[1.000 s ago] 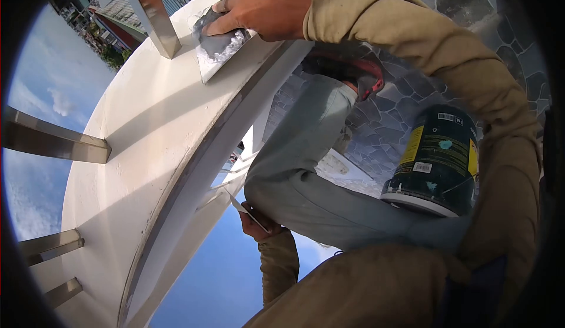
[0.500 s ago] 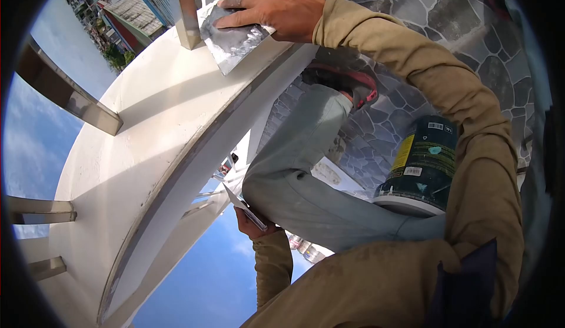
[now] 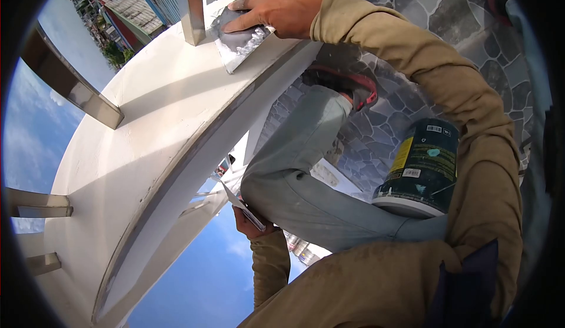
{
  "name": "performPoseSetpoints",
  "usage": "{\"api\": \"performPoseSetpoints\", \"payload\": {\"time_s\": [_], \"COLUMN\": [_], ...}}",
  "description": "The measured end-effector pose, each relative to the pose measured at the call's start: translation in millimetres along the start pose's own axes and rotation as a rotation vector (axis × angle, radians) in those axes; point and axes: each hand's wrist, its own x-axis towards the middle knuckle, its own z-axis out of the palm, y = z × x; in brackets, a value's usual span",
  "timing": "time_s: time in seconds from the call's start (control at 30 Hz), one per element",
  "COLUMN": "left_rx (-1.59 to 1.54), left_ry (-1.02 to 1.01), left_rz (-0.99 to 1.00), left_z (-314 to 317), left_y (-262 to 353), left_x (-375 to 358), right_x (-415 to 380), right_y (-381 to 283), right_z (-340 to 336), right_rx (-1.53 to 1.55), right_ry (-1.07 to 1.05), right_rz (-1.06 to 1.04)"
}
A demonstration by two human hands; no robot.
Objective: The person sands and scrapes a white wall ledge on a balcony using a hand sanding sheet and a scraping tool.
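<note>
At the top of the head view, my right hand (image 3: 288, 10) presses down on a broad, flat metal putty blade (image 3: 238, 48). Grey and white smears cover the blade, which lies against the white curved ledge (image 3: 159, 122) close to the foot of a post (image 3: 193, 22). The fingers are spread over its face. Lower down, beside my bent knee, my left hand (image 3: 252, 221) is wrapped round a second thin, flat blade (image 3: 235, 198), seen nearly edge-on. Part of that hand's grip is hidden.
Several posts, one of them shiny (image 3: 73, 81), rise from the ledge. A dark green bucket (image 3: 418, 163) lies or stands by my leg on the stone-patterned floor (image 3: 406, 10). My shoe (image 3: 347, 84) rests near the ledge. Rooftops (image 3: 138, 10) and sky appear beyond.
The whole view has shifted slightly. The blade under my right hand has slid and turned a little relative to the post; my left hand keeps its hold on the other blade.
</note>
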Motion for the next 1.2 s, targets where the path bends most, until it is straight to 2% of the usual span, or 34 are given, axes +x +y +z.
{"api": "performPoseSetpoints", "payload": {"time_s": [0.07,0.13,0.17,0.2,0.23,0.27,0.4,0.47,0.5,0.53,0.6,0.63,0.67,0.73,0.77,0.83,0.87,0.9,0.97,1.0,1.07,1.2], "left_rx": [0.098,-0.091,-0.160,-0.169,-0.178,-0.195,-0.044,-0.164,-0.199,-0.219,0.055,-0.053,-0.060,-0.242,-0.251,-0.282,-0.285,-0.281,-0.269,-0.254,-0.241,-0.231], "left_ry": [-0.145,-0.314,-0.370,-0.226,-0.083,-0.080,-0.137,-0.086,-0.088,-0.090,-0.141,-0.167,-0.162,-0.109,-0.109,-0.159,-0.161,-0.166,-0.169,-0.150,-0.138,-0.114], "left_rz": [0.016,-0.031,-0.049,-0.071,-0.096,-0.102,0.010,-0.046,-0.059,-0.062,0.085,0.028,0.022,-0.093,-0.092,-0.100,-0.100,-0.095,-0.093,-0.078,-0.067,-0.064], "left_z": [-19,-19,-12,14,29,21,3,5,17,18,10,10,6,2,2,13,17,17,13,9,6,5], "left_y": [-1,-2,-2,7,8,4,-1,-3,1,-1,-1,0,-1,-2,-2,2,3,4,3,0,-2,-3], "left_x": [5,8,6,-5,-12,-10,-4,-1,-6,-6,-8,-9,-6,-3,-5,-7,-8,-9,-10,-8,-6,-5], "right_x": [-8,-23,-30,-32,-33,-36,-49,-41,-41,-37,-33,-33,-29,-16,-14,-4,-3,1,11,15,24,28], "right_y": [4,10,6,5,4,3,10,5,9,6,-12,-15,-18,-23,-22,-1,-6,-8,-7,-9,-10,-13], "right_z": [-17,-43,-60,-72,-81,-88,-102,-96,-110,-115,-124,-126,-123,-113,-109,-65,-54,-47,-32,-28,-21,-17], "right_rx": [-0.030,0.218,0.363,0.348,0.465,0.589,0.477,1.083,1.028,1.014,1.259,1.361,1.358,1.359,1.115,0.462,0.548,0.549,0.283,0.283,0.274,0.223], "right_ry": [-0.031,0.168,0.117,0.108,0.218,0.325,0.300,0.603,0.344,0.334,0.337,0.315,0.305,0.165,0.066,-0.051,0.216,0.213,0.334,0.335,0.100,0.083], "right_rz": [-0.035,-0.080,0.054,0.040,0.088,0.141,0.243,0.385,0.430,0.419,0.507,0.470,0.472,0.128,0.267,0.261,0.060,0.064,-0.046,-0.042,0.177,0.200]}}
